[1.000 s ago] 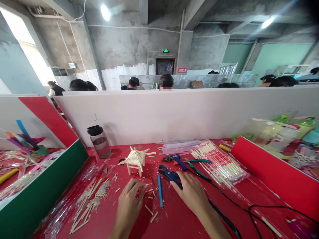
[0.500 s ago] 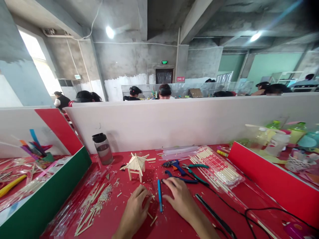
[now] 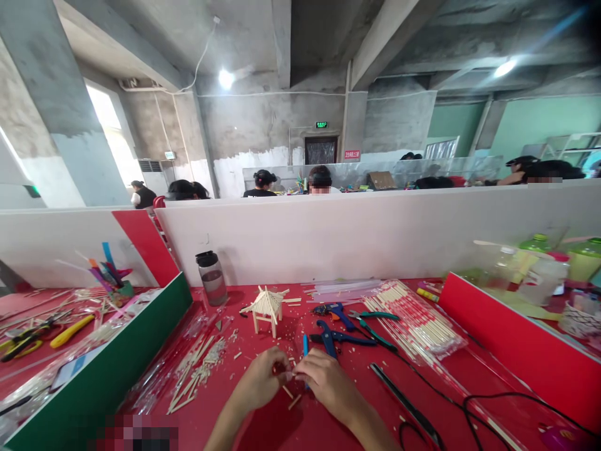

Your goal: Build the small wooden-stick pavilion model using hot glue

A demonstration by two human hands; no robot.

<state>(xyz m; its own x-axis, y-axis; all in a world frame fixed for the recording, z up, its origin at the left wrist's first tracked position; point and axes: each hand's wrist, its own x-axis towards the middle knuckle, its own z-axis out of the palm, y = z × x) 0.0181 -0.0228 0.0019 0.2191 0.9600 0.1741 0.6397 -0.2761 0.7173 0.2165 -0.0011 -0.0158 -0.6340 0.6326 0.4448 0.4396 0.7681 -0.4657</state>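
My left hand and my right hand meet low in the middle of the head view, fingertips nearly touching. Both have their fingers pinched together, and whatever sits between them is too small to make out. Partly covered by my right hand is a blue pen-like stick. Just beyond my hands stands a little pavilion built of pale wooden sticks, upright on its legs. Short cut sticks lie on the red tabletop below my fingers.
Blue-handled cutters, a blue glue gun and green-handled pliers lie behind my right hand. Bundled sticks are at right, loose sticks at left. A water bottle stands by the white partition.
My right hand has moved left from beside the cutters and now meets my left hand, covering much of the blue stick. The view has swung slightly left.
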